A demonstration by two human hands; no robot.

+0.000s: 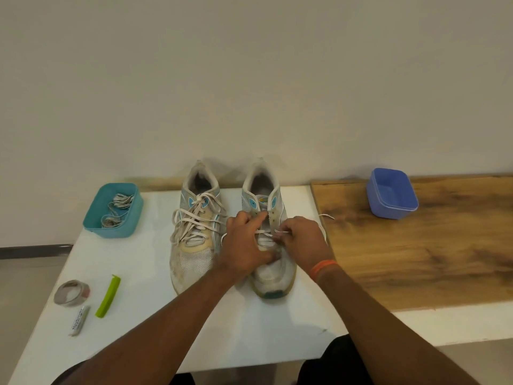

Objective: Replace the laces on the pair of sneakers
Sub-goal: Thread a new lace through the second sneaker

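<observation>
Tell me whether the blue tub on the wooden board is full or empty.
Empty: the blue plastic tub shows only its bare inner floor and walls.

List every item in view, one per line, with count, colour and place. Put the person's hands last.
worn mesh sneakers: two, white with teal accents, side by side on the white table, heels toward the wall
white table: one, left and centre
flat lace: one, white, being worked on the right-hand sneaker
teal plastic tub: one, table's far left, holding dirty laces
blue plastic tub: one, on the wooden board
wooden board: one, brown, right
tape roll: one, grey, table's near left
green plastic clip: one, beside the tape
small tube: one, white, below the tape
orange wristband: one, right wrist
left hand: resting on the right-hand sneaker
right hand: pinching the lace
</observation>
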